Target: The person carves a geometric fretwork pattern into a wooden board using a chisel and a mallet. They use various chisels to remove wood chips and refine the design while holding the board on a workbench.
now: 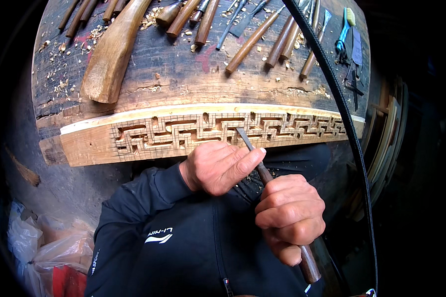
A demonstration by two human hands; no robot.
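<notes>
A long wooden board [89, 147], carved with a stepped fretwork of recesses over a pencilled grid, lies along the bench's near edge. My right hand [291, 213] is wrapped round the dark wooden handle of a chisel [309, 267], whose butt sticks out below the fist. The chisel's narrow steel blade slants up and left, its tip at a recess near the board's middle. My left hand [218, 168] is closed at the blade's shank, fingers curled and resting against the board's near edge. Part of the shank is hidden behind those fingers.
A wooden mallet [109, 69] lies on the worn workbench [183, 81] beyond the board, among wood chips. Several more chisels [255, 42] lie along the far side, with a blue brush [345, 32] at right. A black cord [339, 99] hangs across the right. Plastic bags [59, 247] sit lower left.
</notes>
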